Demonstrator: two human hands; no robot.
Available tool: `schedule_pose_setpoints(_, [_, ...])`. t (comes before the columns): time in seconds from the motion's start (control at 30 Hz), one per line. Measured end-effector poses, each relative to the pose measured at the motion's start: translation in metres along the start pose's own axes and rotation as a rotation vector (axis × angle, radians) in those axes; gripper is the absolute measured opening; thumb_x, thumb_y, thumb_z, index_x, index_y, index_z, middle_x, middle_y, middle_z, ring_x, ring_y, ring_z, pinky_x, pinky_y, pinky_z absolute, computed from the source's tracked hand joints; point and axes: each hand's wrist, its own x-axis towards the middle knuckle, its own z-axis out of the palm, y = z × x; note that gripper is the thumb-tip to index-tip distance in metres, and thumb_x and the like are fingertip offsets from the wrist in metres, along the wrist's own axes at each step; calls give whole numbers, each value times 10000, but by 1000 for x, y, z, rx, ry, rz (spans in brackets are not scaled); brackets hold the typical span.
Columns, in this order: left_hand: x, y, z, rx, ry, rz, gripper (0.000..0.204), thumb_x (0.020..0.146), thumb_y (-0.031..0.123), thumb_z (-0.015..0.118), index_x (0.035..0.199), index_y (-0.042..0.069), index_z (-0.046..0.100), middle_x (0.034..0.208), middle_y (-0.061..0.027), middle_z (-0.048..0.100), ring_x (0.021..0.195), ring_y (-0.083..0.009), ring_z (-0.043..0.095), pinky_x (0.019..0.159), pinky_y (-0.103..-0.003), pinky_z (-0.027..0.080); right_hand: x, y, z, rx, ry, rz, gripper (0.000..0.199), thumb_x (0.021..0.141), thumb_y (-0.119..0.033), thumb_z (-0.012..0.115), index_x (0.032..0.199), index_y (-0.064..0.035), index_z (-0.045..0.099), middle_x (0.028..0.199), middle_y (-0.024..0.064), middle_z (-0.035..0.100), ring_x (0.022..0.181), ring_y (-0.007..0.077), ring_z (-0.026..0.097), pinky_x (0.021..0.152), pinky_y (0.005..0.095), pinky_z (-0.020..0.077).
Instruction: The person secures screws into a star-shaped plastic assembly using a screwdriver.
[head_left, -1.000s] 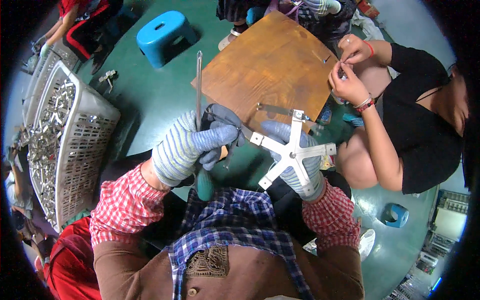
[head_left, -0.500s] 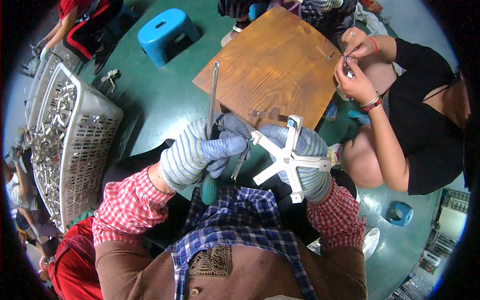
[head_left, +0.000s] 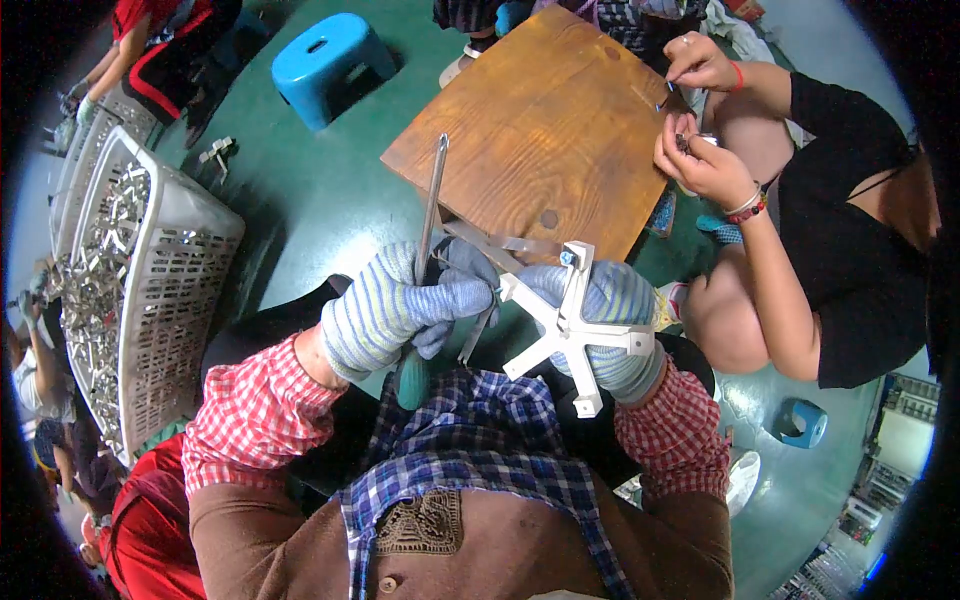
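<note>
My left hand, in a blue-striped knit glove, is closed round a screwdriver; its green handle sticks out below the palm and its metal shaft points away from me. Thumb and finger of that hand pinch at a small blue screw-like piece by the tip of a white five-armed metal bracket. Gripping that bracket from behind is my gloved right hand. Another blue piece sits at the end of the bracket's far arm. Thin grey metal strips stick out between the two hands; which hand holds them I cannot tell.
Ahead stands a low wooden table. To the left, a white plastic basket is heaped with metal parts. A blue stool stands beyond it. At the right, a seated person handles small parts over the table's edge.
The bracket has tilted slightly and shifted a little toward the left, and the screwdriver leans slightly more right. The seated person's hands have moved apart.
</note>
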Motion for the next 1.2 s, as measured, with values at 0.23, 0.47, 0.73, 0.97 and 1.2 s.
schedule_pose_setpoints(0.23, [-2, -3, -4, 50, -33, -55, 201, 828, 155, 720, 903, 20, 593, 669, -27, 576, 444, -72, 454, 412, -208, 339, 3, -10, -21, 202, -304, 100, 347, 827, -183, 655, 1152, -63, 636, 880, 37, 680, 704, 164, 643, 575, 287, 492])
schedule_pose_setpoints(0.47, [-1, -5, -17, 248, -114, -54, 208, 814, 186, 761, 932, 50, 658, 699, 12, 611, 501, -49, 490, 463, -208, 386, 13, -11, -21, 22, -124, -281, 274, 867, -146, 639, 1070, 35, 663, 842, 81, 692, 672, 111, 635, 532, 255, 490])
schedule_pose_setpoints(0.73, [-1, -5, -17, 422, -165, -13, 221, 803, 221, 773, 923, 61, 678, 723, 37, 619, 584, -34, 494, 510, -212, 390, -12, 17, -5, 394, -502, -84, 506, 880, -197, 650, 1255, 102, 488, 1104, 185, 634, 824, 168, 641, 664, 264, 530])
schedule_pose_setpoints(0.97, [0, -10, -23, 411, -220, -98, 253, 784, 259, 791, 912, 65, 693, 670, 41, 605, 535, -36, 493, 479, -212, 367, -5, 0, -3, 923, -502, 367, 362, 842, -354, 567, 1071, -85, 645, 992, 113, 626, 855, 310, 603, 725, 459, 467])
schedule_pose_setpoints(1.2, [-1, -2, -20, 279, -55, -148, 218, 760, 204, 808, 853, 40, 699, 644, 10, 612, 472, -54, 494, 448, -221, 378, 10, -10, -14, 837, -400, 157, 454, 903, -251, 615, 1204, 81, 541, 1093, 184, 642, 910, 192, 641, 781, 309, 538])
